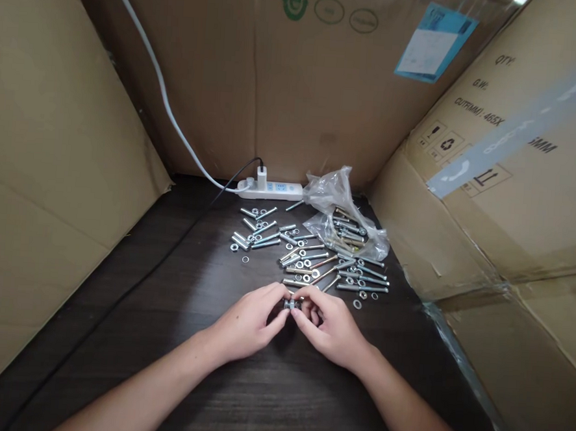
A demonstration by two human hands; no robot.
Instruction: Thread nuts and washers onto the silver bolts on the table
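Observation:
My left hand [252, 320] and my right hand [332, 329] meet over the dark wooden table [202, 340], fingertips pinched together on a small metal bolt with a nut [291, 303] between them. Both hands are closed on it. Just beyond my fingers lies a scatter of several silver bolts, nuts and washers [309, 259]. A smaller group of bolts and nuts [258, 230] lies farther left. Most of the held piece is hidden by my fingers.
A crumpled clear plastic bag [341, 215] holding more bolts sits at the back right. A white power strip [273, 188] with a plugged charger and white cable [155, 71] lies against the back. Cardboard walls [516, 158] enclose the table on three sides.

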